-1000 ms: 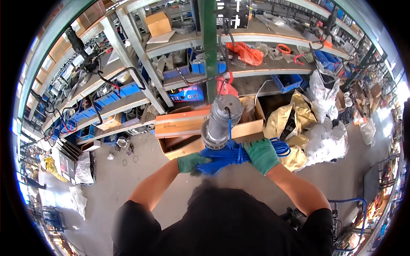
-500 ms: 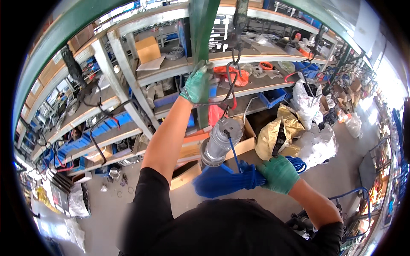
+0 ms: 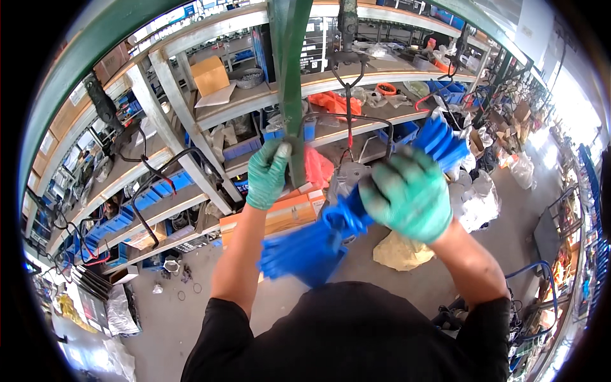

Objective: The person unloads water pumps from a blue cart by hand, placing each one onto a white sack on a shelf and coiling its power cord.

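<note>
My right hand [image 3: 410, 194], in a green glove and blurred by motion, grips a bundled coil of blue cable [image 3: 305, 248] around its middle. The bundle slants up to the right, with loops showing on both sides of the glove. Behind it, a grey metal cylinder like a pump [image 3: 351, 173] hangs below a black hook [image 3: 349, 95], largely hidden by cable and glove. My left hand [image 3: 268, 173], also gloved in green, is curled against the lower part of a green post [image 3: 291, 95]; what its fingers close on is hidden.
Shelves with blue bins [image 3: 242, 148] and an open carton [image 3: 211, 76] stand ahead. More black hooks [image 3: 149, 159] hang at the left. An orange box [image 3: 273, 219] sits below the post. A gold bag [image 3: 402, 250] and white plastic bags [image 3: 480, 200] lie at the right.
My right hand has lifted the blue cable bundle up in front of the grey cylinder. My left hand has moved down the post, and the hook's long bar has swung right, away from it.
</note>
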A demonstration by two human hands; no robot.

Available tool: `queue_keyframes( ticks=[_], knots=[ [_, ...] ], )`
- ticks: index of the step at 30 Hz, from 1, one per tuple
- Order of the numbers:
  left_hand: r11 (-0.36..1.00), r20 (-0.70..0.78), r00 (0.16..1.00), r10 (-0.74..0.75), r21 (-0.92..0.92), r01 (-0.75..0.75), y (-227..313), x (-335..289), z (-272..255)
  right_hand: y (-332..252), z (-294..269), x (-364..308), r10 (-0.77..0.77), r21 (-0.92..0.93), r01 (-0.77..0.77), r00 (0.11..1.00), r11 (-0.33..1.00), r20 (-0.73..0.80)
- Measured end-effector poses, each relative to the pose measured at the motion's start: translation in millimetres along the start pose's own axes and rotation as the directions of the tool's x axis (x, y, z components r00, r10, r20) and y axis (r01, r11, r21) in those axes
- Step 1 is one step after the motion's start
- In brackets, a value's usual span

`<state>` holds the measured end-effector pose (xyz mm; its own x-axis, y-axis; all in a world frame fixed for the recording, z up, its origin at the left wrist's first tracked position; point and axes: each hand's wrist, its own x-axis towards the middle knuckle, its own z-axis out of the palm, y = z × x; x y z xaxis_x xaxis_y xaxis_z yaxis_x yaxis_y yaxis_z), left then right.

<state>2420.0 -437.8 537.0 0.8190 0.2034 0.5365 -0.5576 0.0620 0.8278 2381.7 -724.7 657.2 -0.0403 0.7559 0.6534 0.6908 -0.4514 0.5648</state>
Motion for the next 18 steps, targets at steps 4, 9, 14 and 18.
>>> queue_keyframes(
  ticks=[4, 9, 14, 18],
  knots=[
    [0.993, -0.088, 0.993, 0.079, -0.085, -0.086, 3, -24, 14, 35, 22, 30, 0.04, -0.076, -0.033, 0.996, 0.997, 0.082],
    [0.987, -0.09, 0.991, 0.095, 0.136, -0.082, 12, -26, 22, 87, 45, 45, 0.27, 0.095, -0.321, 0.897, 0.942, 0.349],
    [0.994, -0.155, 0.988, -0.024, 0.104, 0.04, 21, -21, 24, 98, 62, 66, 0.276, 0.198, -0.549, 0.661, 0.812, 0.698],
    [0.999, -0.219, 0.976, -0.007, 0.051, 0.019, 15, -24, 13, 103, 75, 74, 0.02, 0.402, -0.604, 0.569, 0.688, 0.822]
  ],
)
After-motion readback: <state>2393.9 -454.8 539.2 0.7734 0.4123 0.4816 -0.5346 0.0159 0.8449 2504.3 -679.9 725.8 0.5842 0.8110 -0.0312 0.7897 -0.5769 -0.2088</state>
